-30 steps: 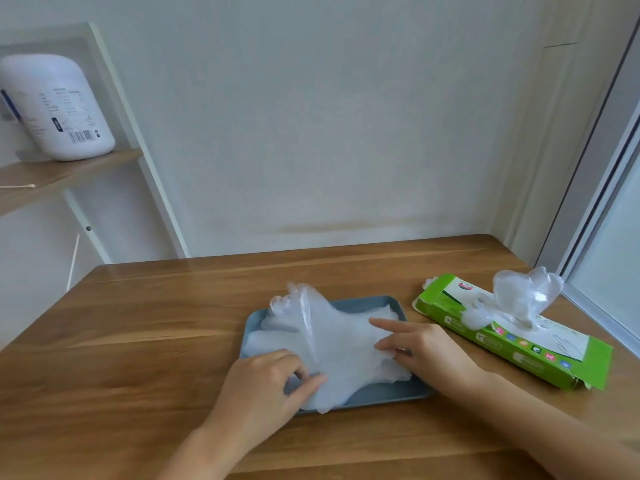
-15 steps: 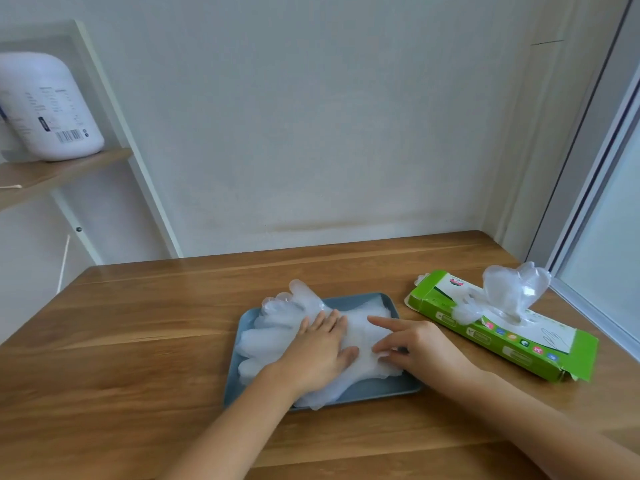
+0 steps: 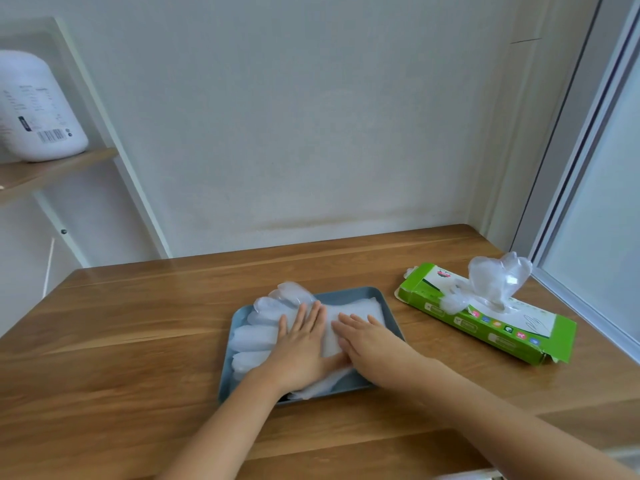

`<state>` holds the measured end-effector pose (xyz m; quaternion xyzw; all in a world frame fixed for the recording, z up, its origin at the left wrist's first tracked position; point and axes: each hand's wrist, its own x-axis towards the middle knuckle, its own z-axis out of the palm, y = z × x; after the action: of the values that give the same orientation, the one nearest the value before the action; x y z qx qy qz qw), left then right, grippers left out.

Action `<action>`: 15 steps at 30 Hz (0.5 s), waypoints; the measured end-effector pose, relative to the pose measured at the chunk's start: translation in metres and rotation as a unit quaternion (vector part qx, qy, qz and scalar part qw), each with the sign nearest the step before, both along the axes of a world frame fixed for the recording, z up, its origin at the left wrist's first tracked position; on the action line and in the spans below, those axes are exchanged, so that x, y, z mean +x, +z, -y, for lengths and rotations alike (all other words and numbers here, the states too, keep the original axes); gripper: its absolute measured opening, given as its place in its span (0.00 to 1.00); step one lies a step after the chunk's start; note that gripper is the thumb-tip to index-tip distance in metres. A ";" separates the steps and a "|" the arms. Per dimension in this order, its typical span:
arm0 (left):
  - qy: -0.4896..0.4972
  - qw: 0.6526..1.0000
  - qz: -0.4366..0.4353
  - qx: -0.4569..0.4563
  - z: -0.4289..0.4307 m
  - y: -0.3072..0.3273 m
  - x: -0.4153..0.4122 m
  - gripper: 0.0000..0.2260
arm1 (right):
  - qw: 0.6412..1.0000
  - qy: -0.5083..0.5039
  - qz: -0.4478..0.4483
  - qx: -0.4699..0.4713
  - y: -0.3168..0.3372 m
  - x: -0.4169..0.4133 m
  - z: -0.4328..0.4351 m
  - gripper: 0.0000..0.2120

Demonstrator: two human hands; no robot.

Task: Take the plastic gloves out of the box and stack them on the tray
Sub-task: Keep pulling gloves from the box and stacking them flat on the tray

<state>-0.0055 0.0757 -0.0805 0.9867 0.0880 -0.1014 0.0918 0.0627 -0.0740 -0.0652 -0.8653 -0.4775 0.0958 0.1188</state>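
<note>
Gloves [image 3: 256,336]: a stack of clear plastic gloves lies flat on the tray [image 3: 348,294]. Their puffed finger ends point toward 9 and 10 o'clock, and a few overhang the tray's rim at 11 o'clock. The cuff ends lie toward 3 o'clock.

Tray: blue-grey, rectangular, resting on the table [image 3: 138,341] near its middle.

Left hand [image 3: 304,346]: palm down on the stack, fingers straight and close together, pointing to 12 o'clock. It presses on the gloves and grips nothing.

Right hand [image 3: 372,342]: palm down just beside the left, fingers straight and slightly fanned, pointing toward 11 o'clock. It too lies flat on the stack and pinches nothing. The two hands are touching or nearly so at the thumbs; which cannot be determined.

Box [image 3: 479,336]: green carton lying flat at 3 o'clock from the tray, apart from it, end flaps open. One glove [image 3: 495,278] stands bunched out of its top slot.

Surroundings: a white bottle [image 3: 38,109] on a wooden shelf [image 3: 52,171] at 10 o'clock; window frame [image 3: 568,168] at 2 o'clock.
</note>
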 end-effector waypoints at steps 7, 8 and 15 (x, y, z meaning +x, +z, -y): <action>0.041 0.997 -0.022 -0.063 -0.034 0.010 -0.016 0.67 | 0.988 -0.025 0.075 -0.133 0.003 0.014 0.020 0.49; 0.048 0.996 -0.034 -0.063 -0.039 0.012 -0.020 0.67 | 0.986 -0.028 0.079 -0.143 0.004 0.014 0.020 0.47; 0.105 0.987 -0.118 -0.029 -0.048 0.039 -0.032 0.55 | 0.989 -0.027 0.075 -0.123 0.015 0.013 0.025 0.35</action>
<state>-0.0379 0.1240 -0.0415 0.9500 0.1984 -0.2094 0.1198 0.0754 -0.0987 -0.0501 -0.8905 -0.4463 0.0856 -0.0221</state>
